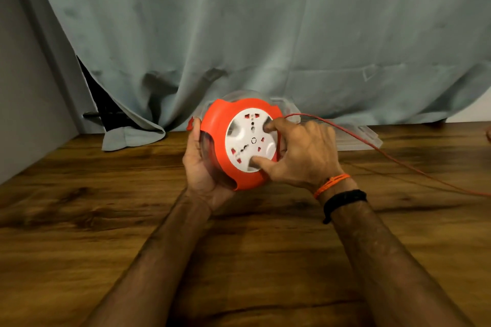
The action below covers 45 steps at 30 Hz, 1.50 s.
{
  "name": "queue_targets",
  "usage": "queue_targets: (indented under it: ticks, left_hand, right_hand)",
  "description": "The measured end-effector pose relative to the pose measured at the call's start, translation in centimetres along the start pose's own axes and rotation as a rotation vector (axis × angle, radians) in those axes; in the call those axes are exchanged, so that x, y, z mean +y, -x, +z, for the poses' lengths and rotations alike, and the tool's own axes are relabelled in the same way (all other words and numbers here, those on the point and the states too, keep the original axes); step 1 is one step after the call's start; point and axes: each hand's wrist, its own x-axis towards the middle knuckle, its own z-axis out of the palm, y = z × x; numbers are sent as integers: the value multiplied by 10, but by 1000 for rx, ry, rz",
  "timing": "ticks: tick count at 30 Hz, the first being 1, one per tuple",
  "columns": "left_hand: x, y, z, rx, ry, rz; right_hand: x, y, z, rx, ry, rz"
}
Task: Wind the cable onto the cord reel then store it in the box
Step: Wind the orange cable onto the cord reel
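A person holds a round orange cord reel point(239, 143) just above a wooden table point(106, 220), near its far edge. The left hand point(200, 164) cups the reel from the left and underneath, its fingers curled round the clear back shell, gripping it. The right hand point(300, 151) rests on the reel's white socket face point(249, 141), with the forefinger tip and thumb tip pressed into two round dimples there, pinching the face as if to turn it. A thin red cable point(385, 156) leaves the top right of the reel, crosses behind the right hand, and trails across the table to the right of the reel, out of view. By the look of it, winding is the step in hand and much of the cable is not yet wound in. The next move likely calls for the right hand to rotate the white face while the left keeps the shell steady, letting the cable feed in without snagging. Behind the reel and to its right, a clear plastic box point(356, 138) lies on the table, partly hidden; whether it is open cannot be told. A grey-green curtain point(265, 34) hangs behind the reel, its hem spilling onto the table, and a grey wall point(24, 87) stands to the reel's left. An orange thread and a black band circle the right wrist.
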Motion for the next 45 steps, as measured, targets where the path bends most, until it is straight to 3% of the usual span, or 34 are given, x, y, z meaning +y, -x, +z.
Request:
queue_targets:
  ticks: [4,9,16,29,35,39,45]
  left_hand:
    - [-1,-1,3,24,-19,20]
    - [2,1,2,44,-17,39]
    - [1,1,3,-49,28,0]
    - [-3,1,0,-17,12,-44]
    - [-1,0,2,-17,-21,2]
    - [0,0,4,19,-30,49]
    - [3,2,6,27,-11,47]
  right_hand:
    - [-17,3,12,-17,38,138]
    - [-22,0,13,-67,10,164]
    - [-3,-6,-11,-68,-148,11]
    - [1,-5,-7,-131,-15,-125]
    - [-2,-1,-2,-11,8,25]
    - [-19,1,11,-25,42,147]
    - [-19,-1,7,-47,9,134]
